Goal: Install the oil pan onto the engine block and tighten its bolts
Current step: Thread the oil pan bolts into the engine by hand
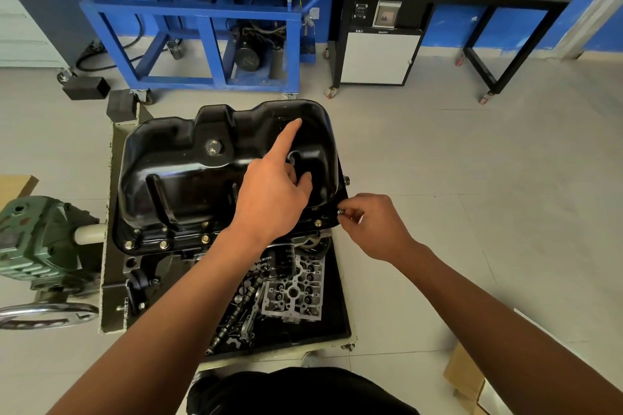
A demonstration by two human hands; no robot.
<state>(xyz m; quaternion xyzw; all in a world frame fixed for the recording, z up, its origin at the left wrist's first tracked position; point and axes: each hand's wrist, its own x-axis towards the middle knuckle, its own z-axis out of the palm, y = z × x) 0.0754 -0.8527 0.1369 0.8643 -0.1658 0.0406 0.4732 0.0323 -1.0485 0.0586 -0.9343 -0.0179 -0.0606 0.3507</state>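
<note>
A glossy black oil pan [188,172] lies on the engine block [141,273], which sits in a stand. Several brass-coloured bolts [164,245] stand in the pan's near flange. My left hand [273,192] rests on the pan's right part, with the index finger stretched out across it and the other fingers curled. My right hand [371,226] pinches a small bolt [341,211] at the pan's near right corner flange.
A tray below the block holds a cylinder head [296,296], a camshaft [236,317] and an oil filter [276,261]. A green gearbox [37,242] with a handwheel stands at the left. A blue frame [202,27] and a black bench [438,10] stand behind. Cardboard [465,377] lies at the lower right.
</note>
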